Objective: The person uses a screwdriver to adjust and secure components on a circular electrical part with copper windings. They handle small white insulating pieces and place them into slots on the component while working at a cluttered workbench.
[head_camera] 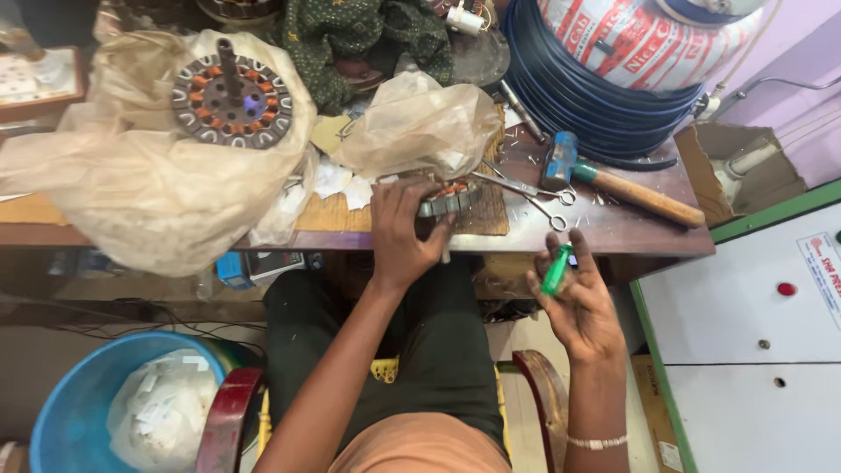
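Observation:
My left hand (400,235) rests on a round motor stator (448,199) with copper windings at the front edge of the wooden bench (604,226), fingers curled over its rim. My right hand (576,302) is held below the bench edge, palm up, gripping a small green lighter (556,269) between thumb and fingers. Steel scissors (536,193) lie just right of the stator. A hammer (613,180) with a blue head and wooden handle lies further right.
A second stator (231,99) sits on a crumpled plastic bag (149,188) at the left. Another bag (419,127) lies behind the held stator. Coiled blue cable (578,96) stands at the back right. A blue bucket (74,412) stands on the floor, a white cabinet (753,315) at right.

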